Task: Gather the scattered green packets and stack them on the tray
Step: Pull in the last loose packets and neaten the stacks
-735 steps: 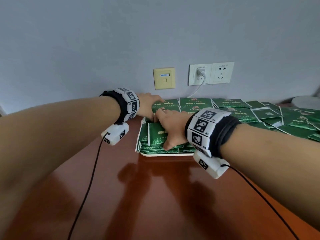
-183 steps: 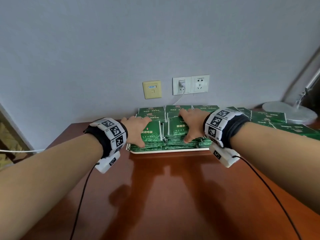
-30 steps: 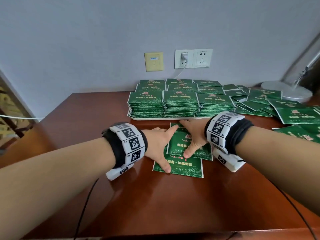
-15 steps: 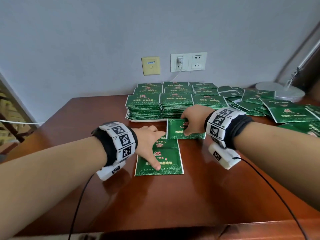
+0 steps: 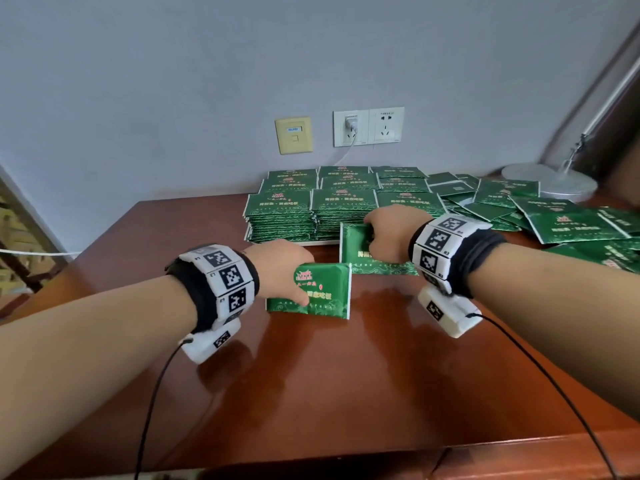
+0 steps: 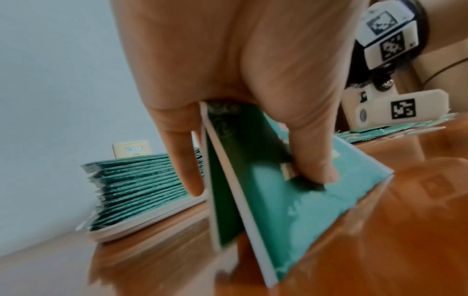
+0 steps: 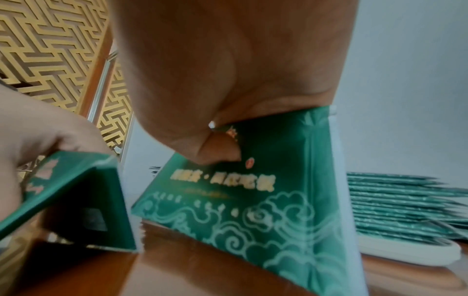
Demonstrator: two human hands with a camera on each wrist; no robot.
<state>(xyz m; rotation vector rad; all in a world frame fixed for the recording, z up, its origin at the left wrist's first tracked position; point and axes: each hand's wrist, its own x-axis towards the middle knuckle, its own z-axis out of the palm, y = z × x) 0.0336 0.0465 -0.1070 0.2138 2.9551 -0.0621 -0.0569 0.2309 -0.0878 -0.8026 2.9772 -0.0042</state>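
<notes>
My left hand (image 5: 294, 282) pinches two green packets (image 5: 320, 292) by one edge, thumb on top, so they tilt up off the brown table; the left wrist view shows the thumb (image 6: 312, 160) pressing the upper packet (image 6: 303, 204). My right hand (image 5: 384, 232) grips another green packet bundle (image 5: 375, 259) just in front of the tray, thumb (image 7: 217, 150) on its printed face (image 7: 266, 200). The white tray (image 5: 311, 242) holds rows of stacked green packets (image 5: 343, 202). More scattered packets (image 5: 554, 220) lie to the right.
A lamp base (image 5: 550, 178) stands at the back right by the wall. Wall sockets (image 5: 369, 126) with a plugged cable sit above the tray. Wrist-camera cables trail over the bare wood near the table's front edge (image 5: 346, 455).
Both hands have closed on their packets and tipped them up off the table. The left hand's packets have slid toward the right hand's, closer to the tray's front.
</notes>
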